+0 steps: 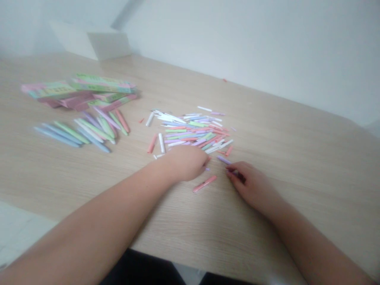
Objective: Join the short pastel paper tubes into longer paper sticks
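Observation:
My left hand (188, 163) is closed, its back toward me, at the near edge of a pile of pen parts (190, 134) in white, green, purple, blue and red. A small purple tip shows by its curled fingers, but what they grip is hidden. To the right, my right hand (252, 184) pinches a slim purple pen part (224, 160) between thumb and fingers, just above the table. Between the hands and nearer to me lies a red pen barrel (204, 184). The picture is somewhat blurred.
Several pastel pens (97, 128) lie in a loose group at the left. Behind them are pink and green printed boxes (101, 84), stacked untidily. A white box (109, 45) stands at the back of the wooden table (311, 158), near the wall.

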A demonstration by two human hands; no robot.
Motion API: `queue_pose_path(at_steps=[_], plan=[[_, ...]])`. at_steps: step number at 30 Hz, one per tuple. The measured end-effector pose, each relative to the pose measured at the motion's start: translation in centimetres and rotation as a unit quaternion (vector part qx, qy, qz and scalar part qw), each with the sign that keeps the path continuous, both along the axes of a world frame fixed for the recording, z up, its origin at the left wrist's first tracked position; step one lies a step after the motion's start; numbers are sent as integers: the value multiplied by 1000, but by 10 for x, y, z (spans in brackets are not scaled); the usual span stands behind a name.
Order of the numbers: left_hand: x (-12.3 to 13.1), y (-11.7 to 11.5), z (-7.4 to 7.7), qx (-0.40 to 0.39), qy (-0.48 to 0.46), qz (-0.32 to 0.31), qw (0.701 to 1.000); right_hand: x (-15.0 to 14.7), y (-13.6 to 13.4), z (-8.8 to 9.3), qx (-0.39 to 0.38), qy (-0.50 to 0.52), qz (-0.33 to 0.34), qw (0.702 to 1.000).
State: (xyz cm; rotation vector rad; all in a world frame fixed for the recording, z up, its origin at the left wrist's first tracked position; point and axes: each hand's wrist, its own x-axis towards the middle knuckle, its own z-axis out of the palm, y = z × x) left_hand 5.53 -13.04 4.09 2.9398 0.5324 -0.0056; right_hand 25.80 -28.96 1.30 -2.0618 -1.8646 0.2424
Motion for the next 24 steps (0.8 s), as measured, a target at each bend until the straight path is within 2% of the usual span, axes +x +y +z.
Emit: queue_pose_path(at_steps=[6,13,19,22,24], plan=[[2,-2,4,23,8,11,1000,3,3,-2,14,-2,-24,1000],[7,-7,-3,31,6,1,999,-10,10,0,11,-44,-3,999],[10,-10,-5,15,9,-2,1000,-18,23,-8,31,-58,3,998],[11,-9,-3,7,22,5,1000,-10,21,2,41,-47,-4,998],[10,-7,-1,7,26,6,1000,-1,2,20,42,-21,-29,998]])
